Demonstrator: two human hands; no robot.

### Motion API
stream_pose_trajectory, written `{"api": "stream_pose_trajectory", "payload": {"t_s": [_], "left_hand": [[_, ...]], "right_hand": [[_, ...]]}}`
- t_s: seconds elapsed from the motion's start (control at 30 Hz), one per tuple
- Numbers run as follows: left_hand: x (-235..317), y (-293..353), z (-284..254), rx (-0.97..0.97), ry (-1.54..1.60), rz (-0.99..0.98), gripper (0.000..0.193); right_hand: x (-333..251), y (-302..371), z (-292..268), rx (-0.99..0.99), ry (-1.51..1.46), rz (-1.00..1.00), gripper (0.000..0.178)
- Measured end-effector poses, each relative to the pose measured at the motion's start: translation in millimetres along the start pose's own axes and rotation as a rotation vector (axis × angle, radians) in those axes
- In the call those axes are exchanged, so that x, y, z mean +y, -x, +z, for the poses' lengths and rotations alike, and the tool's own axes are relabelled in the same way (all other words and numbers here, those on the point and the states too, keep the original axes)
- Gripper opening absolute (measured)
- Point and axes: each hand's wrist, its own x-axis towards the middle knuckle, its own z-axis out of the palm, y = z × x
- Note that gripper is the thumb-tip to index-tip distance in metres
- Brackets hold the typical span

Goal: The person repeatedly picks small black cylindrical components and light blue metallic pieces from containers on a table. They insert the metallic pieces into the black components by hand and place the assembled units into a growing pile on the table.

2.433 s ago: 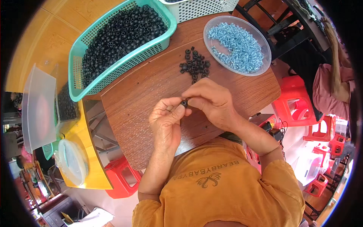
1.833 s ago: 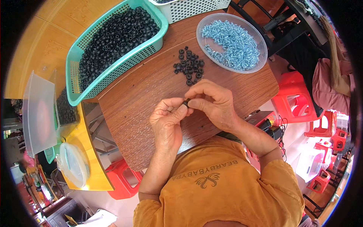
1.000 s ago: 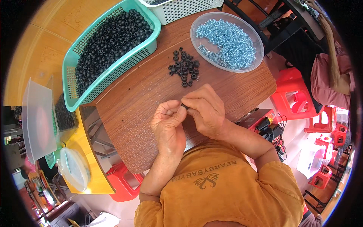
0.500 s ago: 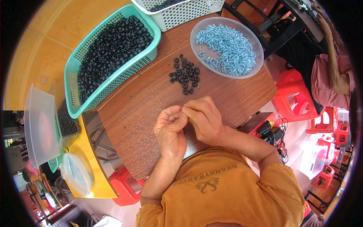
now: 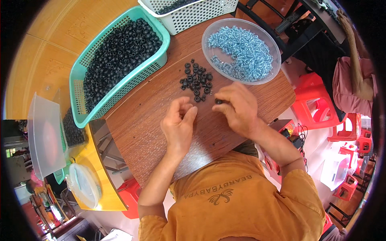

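Observation:
My right hand (image 5: 240,109) is over the wooden table, pinching a small round black bead-like piece (image 5: 219,101) between thumb and fingertips. To its left my left hand (image 5: 178,126) is raised above the tabletop, fingers loosely curled and the thumb apart from them; nothing shows in it. Just beyond both hands lies a small pile of black ring-like pieces (image 5: 196,79), some with visible holes. At the far right of the table a round clear plastic bowl (image 5: 276,66) holds many tiny shiny light-blue pieces (image 5: 245,52).
A turquoise perforated basket (image 5: 132,78) full of black pieces stands at the far left, a white basket (image 5: 197,17) behind it. Clear lidded tubs (image 5: 83,185) sit on a yellow surface at left. Red stools (image 5: 313,98) and a person in pink (image 5: 354,86) are at right.
My hands, together at the fingertips before, have come apart. The right moved right and away from me, now showing a black bead-like piece; the left tilted open.

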Motion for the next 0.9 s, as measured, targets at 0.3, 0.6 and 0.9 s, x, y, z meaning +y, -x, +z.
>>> {"api": "stream_pose_trajectory", "payload": {"t_s": [0.3, 0.6, 0.9], "left_hand": [[-8.6, -22.3, 20.7, 0.062, -0.605, 0.493, 0.025], [-14.2, -19.6, 5.0, 0.046, -0.616, 0.526, 0.02], [-17.1, -20.7, -0.3, 0.017, -0.67, 0.53, 0.021]], "right_hand": [[43.0, -77.0, -16.8, 0.12, 0.103, -0.02, 0.019], [97.8, -194.6, -11.5, 0.242, 0.099, 0.117, 0.017], [160.8, -251.5, 12.8, 0.047, 0.588, 0.05, 0.023]]}}
